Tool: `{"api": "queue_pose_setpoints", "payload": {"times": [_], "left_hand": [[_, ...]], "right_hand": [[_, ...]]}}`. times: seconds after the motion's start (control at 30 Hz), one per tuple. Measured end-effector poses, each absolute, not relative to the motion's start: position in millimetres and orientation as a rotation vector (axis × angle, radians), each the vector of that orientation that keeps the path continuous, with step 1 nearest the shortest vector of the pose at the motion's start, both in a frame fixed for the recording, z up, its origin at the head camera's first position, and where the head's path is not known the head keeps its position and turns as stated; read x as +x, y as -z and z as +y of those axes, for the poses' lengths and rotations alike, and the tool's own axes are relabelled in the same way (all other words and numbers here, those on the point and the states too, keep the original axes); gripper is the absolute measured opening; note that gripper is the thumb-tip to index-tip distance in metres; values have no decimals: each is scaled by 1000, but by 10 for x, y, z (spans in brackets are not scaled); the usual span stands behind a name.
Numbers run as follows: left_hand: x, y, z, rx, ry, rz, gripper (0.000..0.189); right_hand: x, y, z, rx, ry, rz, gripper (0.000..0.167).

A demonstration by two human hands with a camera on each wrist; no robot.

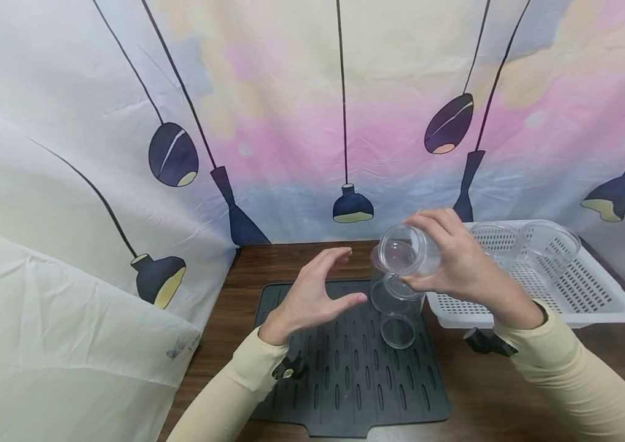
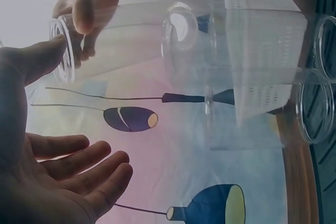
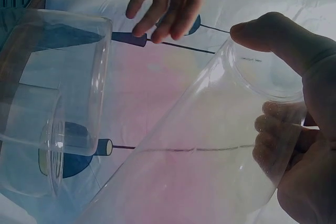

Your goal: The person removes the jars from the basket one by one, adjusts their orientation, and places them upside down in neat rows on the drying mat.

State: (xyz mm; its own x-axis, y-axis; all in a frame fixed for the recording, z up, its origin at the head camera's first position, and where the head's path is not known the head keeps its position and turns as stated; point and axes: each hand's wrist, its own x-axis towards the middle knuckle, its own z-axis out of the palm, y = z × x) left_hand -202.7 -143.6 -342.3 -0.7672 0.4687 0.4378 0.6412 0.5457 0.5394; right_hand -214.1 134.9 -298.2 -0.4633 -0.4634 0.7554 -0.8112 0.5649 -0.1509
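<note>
My right hand (image 1: pixel 458 267) grips a clear plastic jar (image 1: pixel 403 253), thumb on one side and fingers round the other, above the mat's right edge. In the left wrist view the held jar (image 2: pixel 126 38) lies across the upper part, its ringed end near my left thumb (image 2: pixel 44 59). My left hand (image 1: pixel 312 294) is raised left of that jar, fingers spread and palm turned toward it, holding nothing. Two more clear jars, a front one (image 1: pixel 398 332) and one behind it (image 1: pixel 381 298), stand on the dark grey ridged mat (image 1: pixel 345 374), partly overlapped by the held jar.
A white perforated basket (image 1: pixel 613 304) at the right has clear jars (image 1: pixel 551 245) in it. The wooden table (image 1: pixel 478 380) runs under mat and basket. Behind and to the left hangs a cloth (image 1: pixel 290 123) printed with lamps.
</note>
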Motion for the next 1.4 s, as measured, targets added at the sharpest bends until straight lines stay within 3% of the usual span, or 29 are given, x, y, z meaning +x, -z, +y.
{"api": "queue_pose_setpoints", "payload": {"times": [1.4], "left_hand": [[-1965, 3094, -1028, -1002, 1033, -2379, 81]], "right_hand": [[-2145, 3072, 1175, 1122, -520, -2016, 97]]}}
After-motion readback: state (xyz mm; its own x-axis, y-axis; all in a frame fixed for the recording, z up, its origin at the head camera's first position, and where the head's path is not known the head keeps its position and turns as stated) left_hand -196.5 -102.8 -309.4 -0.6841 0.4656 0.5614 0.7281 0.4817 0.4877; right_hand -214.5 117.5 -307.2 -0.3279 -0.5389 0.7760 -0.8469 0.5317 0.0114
